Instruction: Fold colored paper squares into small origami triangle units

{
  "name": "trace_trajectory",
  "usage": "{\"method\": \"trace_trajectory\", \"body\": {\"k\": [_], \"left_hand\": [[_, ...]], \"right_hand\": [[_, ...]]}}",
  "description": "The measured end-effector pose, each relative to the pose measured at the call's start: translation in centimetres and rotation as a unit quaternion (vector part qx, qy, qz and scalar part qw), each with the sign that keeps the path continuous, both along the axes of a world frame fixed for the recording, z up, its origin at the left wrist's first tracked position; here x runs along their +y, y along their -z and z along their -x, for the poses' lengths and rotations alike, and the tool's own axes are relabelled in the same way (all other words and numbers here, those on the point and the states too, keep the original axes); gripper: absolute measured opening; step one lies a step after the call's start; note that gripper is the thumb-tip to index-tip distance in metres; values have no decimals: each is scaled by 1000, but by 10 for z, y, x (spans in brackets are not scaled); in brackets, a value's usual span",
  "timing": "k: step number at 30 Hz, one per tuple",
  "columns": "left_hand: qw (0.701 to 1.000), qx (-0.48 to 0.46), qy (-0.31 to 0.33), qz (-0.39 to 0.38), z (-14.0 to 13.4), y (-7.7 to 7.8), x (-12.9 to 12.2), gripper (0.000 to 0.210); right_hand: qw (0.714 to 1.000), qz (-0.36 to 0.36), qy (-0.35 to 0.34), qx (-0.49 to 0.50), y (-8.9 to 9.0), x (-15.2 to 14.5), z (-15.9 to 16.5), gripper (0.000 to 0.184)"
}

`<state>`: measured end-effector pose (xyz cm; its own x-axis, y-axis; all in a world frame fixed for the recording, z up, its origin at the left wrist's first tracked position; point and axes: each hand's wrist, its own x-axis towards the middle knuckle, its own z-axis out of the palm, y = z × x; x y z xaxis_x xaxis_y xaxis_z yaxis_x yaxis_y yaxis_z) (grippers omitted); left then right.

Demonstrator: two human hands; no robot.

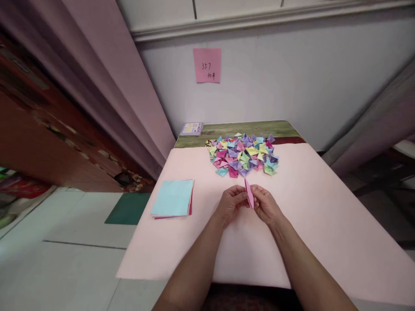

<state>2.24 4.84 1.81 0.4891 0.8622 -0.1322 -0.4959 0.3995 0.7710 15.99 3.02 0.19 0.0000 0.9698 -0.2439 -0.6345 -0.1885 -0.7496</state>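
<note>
A narrow pink folded paper (249, 193) is held upright between my two hands, above the near middle of the table. On its left side, my left hand (232, 201) pinches it between thumb and fingers. My right hand (264, 202) grips it from the right, with some fingertips hidden behind the paper. Just beyond my hands lies a heap of folded paper boats (244, 154) in purple, pink, yellow, green and blue. To the left rests a stack of square paper sheets (173, 198), light blue on top with pink and red edges showing below.
Pale pink paper (324, 207) covers most of the table. A small pack with a printed cover (192, 128) lies at the far left corner. A pink note (207, 65) with handwriting is stuck to the wall. Purple curtains hang at both sides.
</note>
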Motion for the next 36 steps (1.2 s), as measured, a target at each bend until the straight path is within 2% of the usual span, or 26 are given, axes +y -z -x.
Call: {"method": "trace_trajectory", "body": {"k": [7, 9, 12, 15, 19, 22, 25, 27, 29, 32, 34, 36], "left_hand": [[1000, -16, 2, 6, -1, -2, -1, 29], [1000, -2, -7, -12, -1, -2, 0, 29], [995, 56, -43, -72, -3, 2, 2, 26], [984, 119, -67, -112, -4, 7, 2, 22], [978, 154, -84, -114, -5, 13, 3, 21], [968, 177, -125, -125, -5, 15, 2, 18], [947, 217, -193, -139, -4, 16, 1, 11], [929, 246, -224, -163, -3, 16, 1, 7], [919, 262, -233, -179, -3, 16, 0, 5], [925, 257, -221, -173, -3, 16, -1, 6], [926, 259, -215, -172, -4, 16, -1, 7], [917, 279, -216, -188, -4, 16, -1, 8]], "right_hand": [[1000, 3, -8, 17, 0, 0, -1, 29], [999, -20, 19, -22, 1, 0, 0, 28], [984, -77, 78, -141, 2, -1, 2, 25], [948, -114, 113, -275, 4, -3, 2, 24], [893, -141, 159, -396, 4, -7, 4, 26], [823, -187, 204, -496, 2, -11, 7, 29], [738, -256, 210, -588, 0, -13, 10, 25], [697, -287, 212, -621, 1, -13, 11, 30], [678, -296, 223, -635, 1, -12, 12, 37], [682, -290, 258, -620, 2, -12, 11, 44], [677, -292, 280, -615, 3, -12, 11, 37], [657, -306, 284, -628, 5, -13, 11, 23]]}}
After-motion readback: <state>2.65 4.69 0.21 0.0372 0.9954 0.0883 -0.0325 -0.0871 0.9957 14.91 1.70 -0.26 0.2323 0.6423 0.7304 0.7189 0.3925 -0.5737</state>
